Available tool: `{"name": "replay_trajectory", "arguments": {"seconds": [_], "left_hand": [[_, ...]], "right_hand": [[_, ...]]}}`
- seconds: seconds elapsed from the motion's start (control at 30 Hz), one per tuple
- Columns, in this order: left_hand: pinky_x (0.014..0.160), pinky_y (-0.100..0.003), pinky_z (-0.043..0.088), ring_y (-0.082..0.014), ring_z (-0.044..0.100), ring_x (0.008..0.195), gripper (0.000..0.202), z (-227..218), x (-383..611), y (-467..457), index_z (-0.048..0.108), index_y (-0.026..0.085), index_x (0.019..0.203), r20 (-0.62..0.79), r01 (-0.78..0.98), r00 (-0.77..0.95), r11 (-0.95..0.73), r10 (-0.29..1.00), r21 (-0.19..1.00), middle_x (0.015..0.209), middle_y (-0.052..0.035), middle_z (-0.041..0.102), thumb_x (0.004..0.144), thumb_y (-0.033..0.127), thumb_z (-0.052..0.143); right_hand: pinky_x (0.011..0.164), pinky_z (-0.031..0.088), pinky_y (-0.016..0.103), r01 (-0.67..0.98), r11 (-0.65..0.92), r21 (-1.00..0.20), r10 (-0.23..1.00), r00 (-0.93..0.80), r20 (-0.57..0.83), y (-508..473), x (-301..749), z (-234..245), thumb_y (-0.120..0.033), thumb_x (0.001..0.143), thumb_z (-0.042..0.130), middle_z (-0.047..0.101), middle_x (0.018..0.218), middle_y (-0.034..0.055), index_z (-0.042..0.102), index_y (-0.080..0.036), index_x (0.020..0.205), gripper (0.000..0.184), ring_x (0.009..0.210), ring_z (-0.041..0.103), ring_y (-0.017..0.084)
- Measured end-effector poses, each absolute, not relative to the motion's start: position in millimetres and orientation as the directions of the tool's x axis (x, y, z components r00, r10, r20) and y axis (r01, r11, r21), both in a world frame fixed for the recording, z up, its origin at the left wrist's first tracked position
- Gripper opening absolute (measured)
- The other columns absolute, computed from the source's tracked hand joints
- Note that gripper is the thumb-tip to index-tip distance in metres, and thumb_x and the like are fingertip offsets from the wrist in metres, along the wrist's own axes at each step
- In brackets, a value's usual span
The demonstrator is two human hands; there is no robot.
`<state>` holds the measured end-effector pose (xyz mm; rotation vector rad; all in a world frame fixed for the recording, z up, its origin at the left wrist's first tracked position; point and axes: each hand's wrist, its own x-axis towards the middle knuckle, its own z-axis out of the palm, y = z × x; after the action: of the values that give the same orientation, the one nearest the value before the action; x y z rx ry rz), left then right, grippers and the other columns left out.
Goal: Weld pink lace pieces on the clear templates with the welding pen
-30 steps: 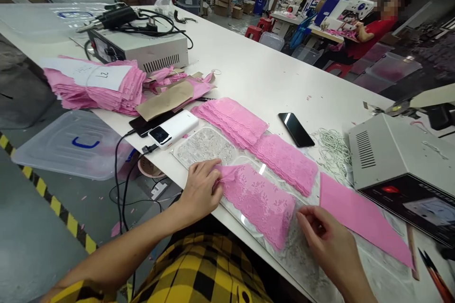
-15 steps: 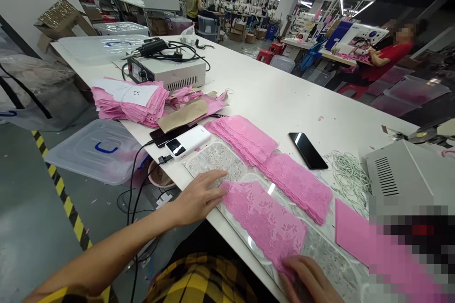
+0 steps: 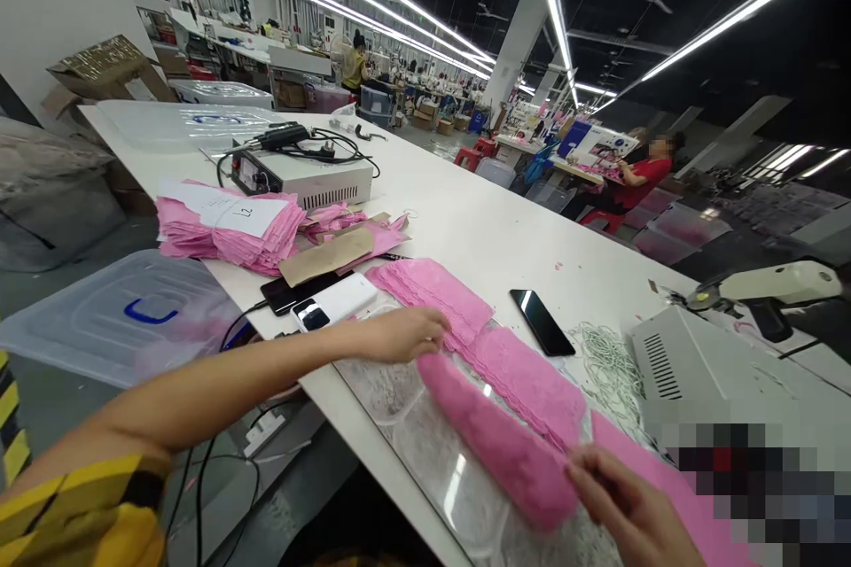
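A pink lace piece (image 3: 498, 452) hangs slightly folded and blurred between my two hands, over the clear plastic lid (image 3: 425, 469) at the table's near edge. My left hand (image 3: 410, 334) pinches its far left corner. Its right end is pinched by my right hand (image 3: 621, 487), with thumb and fingertips together. Just beyond the piece lie two stacks of pink lace, a left stack (image 3: 445, 292) and a right stack (image 3: 528, 381). Flat pink fabric (image 3: 655, 469) lies past my right hand.
A black phone (image 3: 542, 322), pale elastic loops (image 3: 608, 368) and a grey box (image 3: 684, 363) are to the right. To the left are a white power bank (image 3: 342, 297), a bundle of pink pieces (image 3: 230, 230) and a boxy device (image 3: 332, 182) with cables. A person in red sits beyond.
The lace piece has been lifted off the plastic lid and moved away from me, towards the stacks. Both hands have moved forward with it. The head view has tilted up.
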<state>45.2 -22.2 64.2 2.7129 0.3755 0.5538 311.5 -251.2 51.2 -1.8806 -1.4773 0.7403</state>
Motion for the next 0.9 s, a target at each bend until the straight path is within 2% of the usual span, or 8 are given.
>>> {"name": "replay_trajectory", "arguments": {"seconds": [0.07,0.17,0.23,0.3,0.53,0.7,0.83,0.9], "left_hand": [[0.088,-0.026,0.052,-0.0168,0.066,0.101,0.018,81.0,67.2,11.3,0.066,0.02,0.072,0.351,0.211,0.873,-0.91,0.34,0.358,0.115,-0.0032,0.068,0.086,0.012,0.058],[0.095,-0.033,0.048,-0.02,0.063,0.108,0.018,105.7,92.7,62.5,0.068,0.018,0.08,0.412,0.284,0.82,-0.907,0.397,0.311,0.122,-0.0071,0.063,0.089,0.015,0.052],[0.103,-0.039,0.041,-0.0231,0.055,0.12,0.021,116.6,98.1,89.1,0.067,0.017,0.087,0.472,0.338,0.768,-0.9,0.433,0.274,0.133,-0.0097,0.056,0.092,0.016,0.047],[0.106,-0.043,0.037,-0.0248,0.051,0.124,0.022,117.0,93.1,106.3,0.066,0.017,0.088,0.504,0.382,0.736,-0.892,0.452,0.242,0.136,-0.0109,0.053,0.093,0.016,0.045],[0.097,-0.037,0.044,-0.0193,0.062,0.106,0.016,57.1,46.5,121.8,0.063,0.019,0.069,0.416,0.422,0.79,-0.891,0.451,0.166,0.113,-0.0033,0.068,0.081,0.01,0.059],[0.096,-0.038,0.046,-0.019,0.06,0.107,0.012,39.4,38.6,127.3,0.065,0.017,0.083,0.384,0.421,0.811,-0.896,0.441,0.14,0.116,-0.007,0.065,0.091,0.023,0.059],[0.103,-0.039,0.041,-0.0227,0.057,0.118,0.009,38.9,42.2,118.7,0.068,0.02,0.09,0.39,0.417,0.815,-0.901,0.428,0.119,0.125,-0.0094,0.062,0.088,0.024,0.059],[0.107,-0.044,0.037,-0.0253,0.053,0.123,0.021,37.2,47.0,107.6,0.067,0.021,0.103,0.382,0.388,0.834,-0.916,0.398,0.105,0.13,-0.0108,0.059,0.085,0.032,0.065]], "right_hand": [[0.049,0.044,0.024,0.612,-0.182,-0.77,0.956,0.292,0.006,-218.5,324.9,68.5,-0.06,0.08,0.056,0.048,0.055,-0.0006,0.058,-0.021,0.064,0.043,0.051,0.049,0.013],[0.051,0.043,0.026,0.687,-0.1,-0.72,0.859,0.424,0.285,-161.4,335.3,93.1,-0.057,0.078,0.058,0.051,0.056,0.0001,0.061,-0.02,0.069,0.038,0.054,0.05,0.015],[0.055,0.043,0.029,0.768,-0.046,-0.638,0.74,0.456,0.495,-124.5,335.3,103.2,-0.054,0.077,0.058,0.059,0.067,0.0034,0.063,-0.02,0.076,0.035,0.058,0.051,0.016],[0.066,0.046,0.031,0.804,0.012,-0.594,0.705,0.414,0.575,-94.1,329.4,101.6,-0.052,0.081,0.052,0.064,0.087,0.0082,0.064,-0.019,0.085,0.035,0.075,0.056,0.019],[0.07,0.049,0.032,0.84,0.202,-0.504,0.882,0.068,0.467,-63.0,293.9,25.6,-0.04,0.086,0.048,0.064,0.08,0.0053,0.063,-0.021,0.076,0.027,0.073,0.059,0.017],[0.076,0.05,0.032,0.844,0.211,-0.493,0.905,0.021,0.424,-71.2,291.6,6.2,-0.035,0.089,0.049,0.065,0.088,0.0068,0.064,-0.02,0.084,0.021,0.081,0.061,0.018],[0.081,0.05,0.034,0.861,0.212,-0.463,0.908,0.002,0.42,-70.1,293.4,6.6,-0.031,0.084,0.056,0.065,0.094,0.0068,0.065,-0.021,0.091,0.016,0.088,0.062,0.02],[0.081,0.05,0.034,0.87,0.211,-0.446,0.903,0.001,0.429,-68.2,293.2,4.1,-0.029,0.082,0.056,0.065,0.094,0.0064,0.065,-0.021,0.091,0.015,0.09,0.062,0.02]]}}
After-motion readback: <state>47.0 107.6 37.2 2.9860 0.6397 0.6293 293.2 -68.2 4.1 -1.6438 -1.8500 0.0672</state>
